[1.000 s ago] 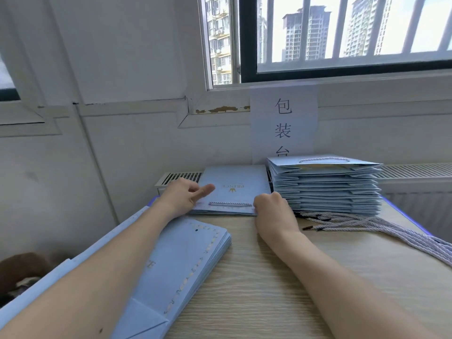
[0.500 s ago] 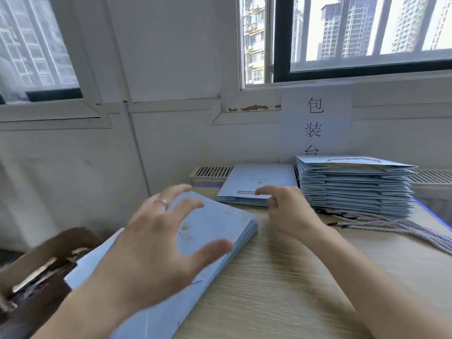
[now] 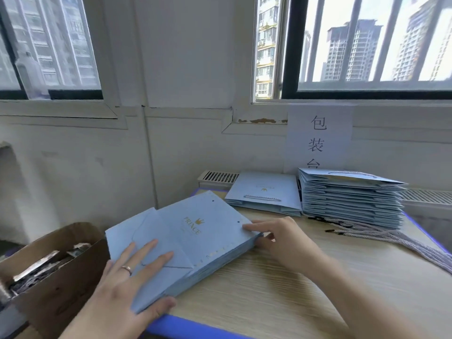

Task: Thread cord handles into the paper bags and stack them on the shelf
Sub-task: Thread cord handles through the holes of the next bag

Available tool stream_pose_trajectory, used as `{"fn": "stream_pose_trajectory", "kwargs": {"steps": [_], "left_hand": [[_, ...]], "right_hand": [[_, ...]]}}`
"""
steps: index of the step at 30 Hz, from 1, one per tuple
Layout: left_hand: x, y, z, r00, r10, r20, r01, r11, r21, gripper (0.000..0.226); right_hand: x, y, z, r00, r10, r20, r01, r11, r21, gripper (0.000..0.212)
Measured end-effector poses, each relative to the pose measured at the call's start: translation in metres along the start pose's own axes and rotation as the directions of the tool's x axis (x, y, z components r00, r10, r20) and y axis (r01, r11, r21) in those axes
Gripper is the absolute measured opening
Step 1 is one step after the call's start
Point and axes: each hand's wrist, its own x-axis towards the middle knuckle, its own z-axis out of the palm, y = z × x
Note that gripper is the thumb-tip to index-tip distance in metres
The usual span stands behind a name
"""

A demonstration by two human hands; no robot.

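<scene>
Left hand (image 3: pixel 127 282): open, fingers straight and spread, flat on the bag stack (image 3: pixel 186 236); thumb against its near edge.
Right hand (image 3: pixel 281 238): at the stack's right corner, index tip on the top bag, thumb by the edge below; pinching or only touching, cannot tell.
Bag stack: blue, no handles, near-left on the bench (image 3: pixel 269 297).
Box (image 3: pixel 73 282): brown cardboard, just left of the stack; holds grey scraps, too blurred to name.
Threaded bags (image 3: pixel 349 199): tall pile far right, a low pile (image 3: pixel 266 194) just beside it.
Cords (image 3: pixel 391 241): loose bundle on the bench before the tall pile.
</scene>
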Motion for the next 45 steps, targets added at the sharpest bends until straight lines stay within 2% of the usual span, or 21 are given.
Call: {"fn": "stream_pose_trajectory", "kwargs": {"steps": [2,6,9,11,13,16,19,21,24,26,28,29,32,34,37,41,43,44,45], "left_hand": [[0.004,-0.008,-0.004,1.0,-0.004,0.01,0.004,0.998,-0.068,0.073],[0.01,-0.012,-0.011,0.999,0.035,-0.005,-0.035,0.982,-0.186,0.071],[0.009,-0.009,-0.013,0.998,0.027,-0.061,-0.041,0.97,-0.239,0.077],[0.008,-0.004,-0.014,0.992,0.016,-0.126,-0.046,0.968,-0.245,0.083],[0.006,0.001,-0.015,0.985,0.008,-0.171,-0.052,0.966,-0.252,0.093],[0.002,-0.002,-0.015,0.982,-0.11,-0.151,0.038,0.909,-0.416,0.109],[0.0,-0.001,-0.014,0.983,-0.141,-0.116,0.069,0.874,-0.481,0.111],[-0.002,0.008,-0.014,0.969,-0.189,-0.161,0.088,0.867,-0.491,0.113],[0.002,0.034,-0.013,0.926,-0.212,-0.311,0.056,0.895,-0.443,0.104],[0.007,0.051,-0.012,0.905,-0.167,-0.392,-0.002,0.918,-0.397,0.103],[0.013,0.072,-0.009,0.914,-0.107,-0.391,-0.057,0.921,-0.385,0.111],[0.016,0.085,-0.006,0.918,-0.025,-0.395,-0.134,0.919,-0.371,0.114],[0.027,0.137,0.01,0.873,0.254,-0.416,-0.417,0.832,-0.366,0.102],[0.034,0.175,0.021,0.839,0.351,-0.416,-0.512,0.766,-0.388,0.104],[0.041,0.213,0.035,0.806,0.424,-0.412,-0.571,0.74,-0.356,0.111],[0.045,0.231,0.044,0.838,0.382,-0.39,-0.533,0.727,-0.433,0.105],[0.045,0.232,0.05,0.831,0.385,-0.402,-0.543,0.721,-0.431,0.097],[0.044,0.232,0.053,0.824,0.387,-0.414,-0.551,0.715,-0.429,0.092],[0.044,0.231,0.055,0.819,0.378,-0.432,-0.555,0.713,-0.428,0.087]], "right_hand": [[-0.001,0.003,0.003,0.998,-0.062,0.003,0.062,0.998,-0.019,0.035],[0.001,0.012,0.001,0.986,-0.151,0.07,0.161,0.971,-0.174,0.031],[-0.006,0.015,-0.005,0.962,-0.265,0.067,0.273,0.947,-0.169,0.031],[-0.015,0.015,-0.005,0.945,-0.327,-0.015,0.322,0.936,-0.145,0.031],[-0.024,0.012,-0.006,0.907,-0.384,-0.171,0.353,0.917,-0.186,0.027],[-0.034,0.001,-0.016,0.783,-0.443,-0.438,0.367,0.896,-0.25,0.023],[-0.045,-0.003,-0.033,0.648,-0.449,-0.616,0.358,0.892,-0.274,0.027],[-0.054,-0.004,-0.046,0.582,-0.422,-0.695,0.328,0.904,-0.274,0.025],[-0.07,-0.009,-0.07,0.496,-0.355,-0.792,0.252,0.932,-0.26,0.024],[-0.083,-0.016,-0.087,0.443,-0.304,-0.843,0.192,0.951,-0.242,0.023],[-0.098,-0.026,-0.104,0.415,-0.252,-0.874,0.13,0.967,-0.218,0.017],[-0.106,-0.031,-0.11,0.409,-0.225,-0.884,0.097,0.974,-0.202,0.014],[-0.127,-0.048,-0.12,0.396,-0.168,-0.903,0.048,0.986,-0.162,0.014],[-0.136,-0.059,-0.119,0.376,-0.208,-0.903,0.047,0.978,-0.206,0.015],[-0.14,-0.07,-0.108,0.445,-0.229,-0.866,0.079,0.973,-0.216,0.021],[-0.136,-0.076,-0.09,0.552,-0.17,-0.816,0.231,0.972,-0.046,0.024],[-0.135,-0.075,-0.088,0.633,-0.151,-0.759,0.319,0.945,0.078,0.018],[-0.134,-0.07,-0.086,0.692,-0.156,-0.705,0.342,0.931,0.129,0.014],[-0.132,-0.065,-0.083,0.779,-0.154,-0.608,0.346,0.914,0.212,0.02]]}}
